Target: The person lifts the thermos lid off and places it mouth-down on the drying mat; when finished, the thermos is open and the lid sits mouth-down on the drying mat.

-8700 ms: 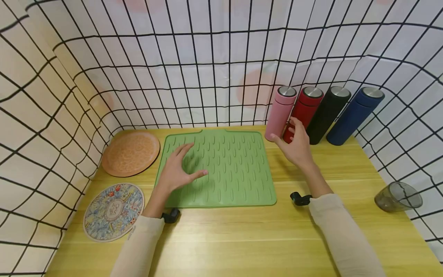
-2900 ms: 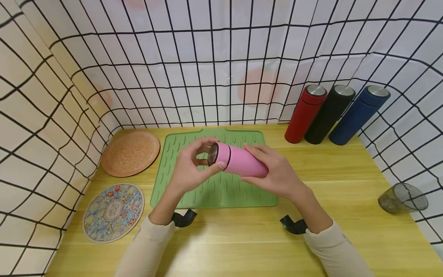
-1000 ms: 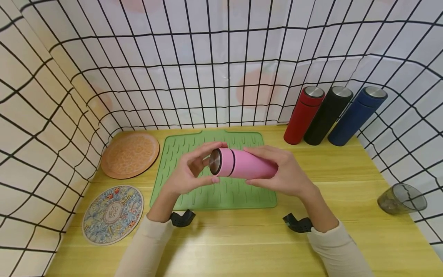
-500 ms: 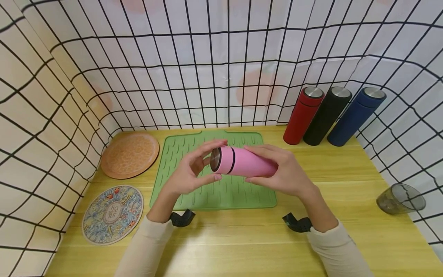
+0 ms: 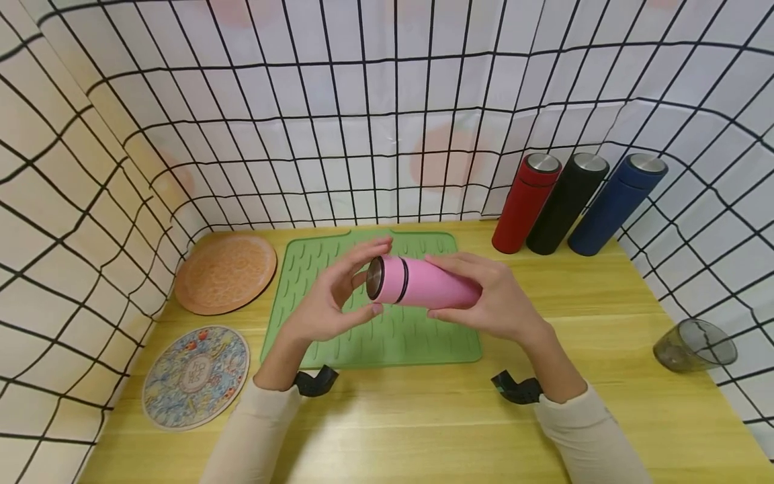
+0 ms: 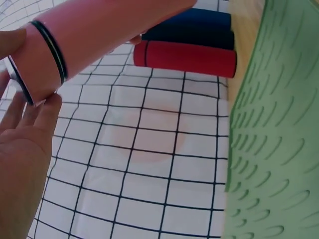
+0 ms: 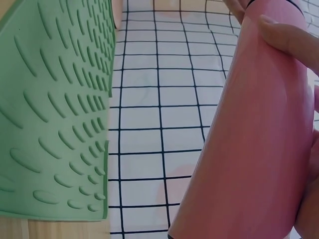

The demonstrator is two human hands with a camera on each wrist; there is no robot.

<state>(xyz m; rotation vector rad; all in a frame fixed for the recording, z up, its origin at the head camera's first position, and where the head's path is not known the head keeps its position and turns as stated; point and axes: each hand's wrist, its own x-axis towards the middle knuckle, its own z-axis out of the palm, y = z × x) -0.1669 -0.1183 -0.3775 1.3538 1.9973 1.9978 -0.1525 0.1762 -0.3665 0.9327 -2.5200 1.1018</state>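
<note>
A pink thermos bottle (image 5: 435, 286) with a steel-topped lid (image 5: 390, 279) is held almost level above a green ribbed mat (image 5: 387, 349). My right hand (image 5: 498, 296) grips its body near the base, thumb on the near side and fingers over the far side. At the other end my left hand (image 5: 329, 302) has its thumb and fingertips on the lid, which points left. The left wrist view shows the thumb (image 6: 11, 42) and fingers (image 6: 47, 112) on opposite sides of the lid. The lid is on the bottle, with a dark ring at the seam.
Red (image 5: 526, 205), black (image 5: 567, 205) and blue (image 5: 617, 205) thermos bottles stand at the back right. A smoky tumbler (image 5: 695, 346) is at the right edge. On the left lie an orange round mat (image 5: 226, 274) and a patterned round mat (image 5: 196, 378). Black-gridded white cloth surrounds the table.
The pink thermos bottle has gone from beside the red one to over the green mat, in both hands. In the last half second the left fingers have lifted slightly at the lid.
</note>
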